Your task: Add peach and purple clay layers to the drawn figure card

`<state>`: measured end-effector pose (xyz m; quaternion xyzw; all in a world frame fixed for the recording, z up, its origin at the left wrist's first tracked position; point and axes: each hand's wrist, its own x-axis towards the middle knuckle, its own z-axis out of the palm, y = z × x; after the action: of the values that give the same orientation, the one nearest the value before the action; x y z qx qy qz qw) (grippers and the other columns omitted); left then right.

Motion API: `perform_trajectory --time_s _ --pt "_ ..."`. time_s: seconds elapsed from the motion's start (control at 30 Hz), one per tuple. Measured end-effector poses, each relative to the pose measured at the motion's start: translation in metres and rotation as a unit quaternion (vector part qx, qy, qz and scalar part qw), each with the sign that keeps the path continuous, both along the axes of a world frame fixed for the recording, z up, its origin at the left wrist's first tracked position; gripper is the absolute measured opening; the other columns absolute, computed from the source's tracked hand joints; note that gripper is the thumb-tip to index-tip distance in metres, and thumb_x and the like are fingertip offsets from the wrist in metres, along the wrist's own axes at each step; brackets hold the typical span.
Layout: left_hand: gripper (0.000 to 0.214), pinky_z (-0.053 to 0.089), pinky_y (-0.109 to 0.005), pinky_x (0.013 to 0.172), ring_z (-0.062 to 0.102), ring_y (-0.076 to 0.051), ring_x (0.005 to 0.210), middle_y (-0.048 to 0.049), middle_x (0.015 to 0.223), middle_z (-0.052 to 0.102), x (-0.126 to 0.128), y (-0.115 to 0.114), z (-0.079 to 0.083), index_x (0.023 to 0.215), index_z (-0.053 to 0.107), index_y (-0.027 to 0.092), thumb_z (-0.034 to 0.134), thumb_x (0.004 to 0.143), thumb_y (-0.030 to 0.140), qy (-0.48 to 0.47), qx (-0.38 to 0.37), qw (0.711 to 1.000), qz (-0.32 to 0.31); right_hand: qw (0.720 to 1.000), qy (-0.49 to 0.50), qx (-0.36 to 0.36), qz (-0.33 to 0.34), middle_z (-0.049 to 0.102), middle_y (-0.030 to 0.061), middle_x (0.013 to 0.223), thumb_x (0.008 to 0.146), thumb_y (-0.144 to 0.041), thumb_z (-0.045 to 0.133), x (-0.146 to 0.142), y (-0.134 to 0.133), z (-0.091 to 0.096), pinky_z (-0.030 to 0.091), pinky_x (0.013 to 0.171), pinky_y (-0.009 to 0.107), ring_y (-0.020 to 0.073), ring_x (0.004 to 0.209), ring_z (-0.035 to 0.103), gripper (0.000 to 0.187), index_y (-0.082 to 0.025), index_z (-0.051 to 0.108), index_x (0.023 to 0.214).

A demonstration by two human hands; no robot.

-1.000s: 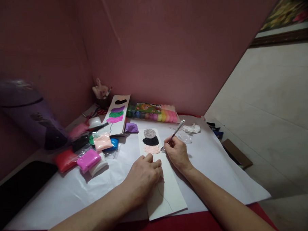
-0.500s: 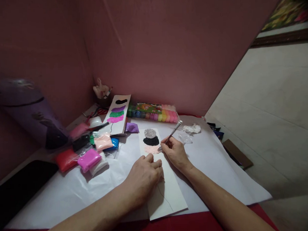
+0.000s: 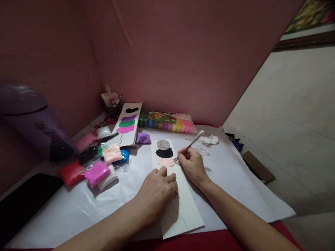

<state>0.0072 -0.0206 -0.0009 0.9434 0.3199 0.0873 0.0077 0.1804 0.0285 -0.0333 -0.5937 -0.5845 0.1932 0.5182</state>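
A long white card strip (image 3: 185,210) lies on white paper, with grey (image 3: 163,144), black (image 3: 164,153) and pale pink clay patches (image 3: 165,162) at its far end. My left hand (image 3: 156,194) rests flat on the strip's left edge, fingers spread. Pinched in my right hand (image 3: 192,165) is a thin metal fork tool (image 3: 192,143), with its tines at the right edge of the pale pink patch.
Several bagged clay lumps, pink (image 3: 96,173), red (image 3: 71,173), peach (image 3: 111,154) and blue, lie at the left. A second card with colour patches (image 3: 128,123) leans by a tray of clay pots (image 3: 167,122). A purple object (image 3: 31,120), a dark slab (image 3: 18,206), crumpled tissue (image 3: 209,139).
My right hand has shifted the fork slightly, tines moving along the pink patch and the handle swinging to the right. My left hand has stayed put.
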Motion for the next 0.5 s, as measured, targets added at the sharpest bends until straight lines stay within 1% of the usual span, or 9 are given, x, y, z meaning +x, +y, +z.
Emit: perform_trajectory --time_s 0.1,0.2,0.37,0.5 --pt "0.017 0.038 -0.035 0.064 0.053 -0.02 0.08 -0.0015 0.088 0.067 0.0007 0.0008 0.0019 0.079 0.062 0.018 0.052 0.093 0.017 0.008 -0.005 1.0 0.0 0.999 0.019 -0.01 0.029 0.065 0.0012 0.065 0.077 -0.03 0.058 -0.0001 0.0013 -0.0022 0.046 0.059 0.028 0.0169 0.059 0.059 0.012 -0.019 0.061 0.079" --pt "0.015 0.039 -0.035 0.065 0.053 -0.02 0.082 -0.0011 0.09 0.067 0.0012 0.0014 0.0042 0.081 0.063 0.018 0.053 0.093 0.017 0.022 -0.011 1.0 0.005 0.999 0.013 -0.019 0.042 0.065 0.0014 0.067 0.078 -0.03 0.058 -0.001 0.0016 -0.0023 0.046 0.06 0.028 0.017 0.061 0.06 0.011 -0.019 0.061 0.08" --pt "0.016 0.039 -0.035 0.065 0.053 -0.02 0.083 -0.0018 0.091 0.067 0.0006 0.0007 0.0048 0.081 0.063 0.017 0.052 0.093 0.015 0.027 -0.013 1.0 0.005 0.999 -0.034 -0.02 0.029 0.065 0.0013 0.067 0.079 -0.029 0.055 -0.0024 -0.0001 0.0006 0.044 0.06 0.028 0.0169 0.06 0.058 0.011 -0.02 0.061 0.079" --pt "0.016 0.039 -0.036 0.065 0.053 -0.021 0.083 -0.002 0.091 0.067 0.0003 0.0 0.005 0.082 0.063 0.017 0.052 0.093 0.017 0.019 -0.019 1.0 0.002 0.999 -0.05 -0.011 0.012 0.065 0.0014 0.066 0.079 -0.028 0.054 -0.0019 -0.0003 0.0013 0.044 0.062 0.029 0.0174 0.061 0.059 0.011 -0.019 0.06 0.079"
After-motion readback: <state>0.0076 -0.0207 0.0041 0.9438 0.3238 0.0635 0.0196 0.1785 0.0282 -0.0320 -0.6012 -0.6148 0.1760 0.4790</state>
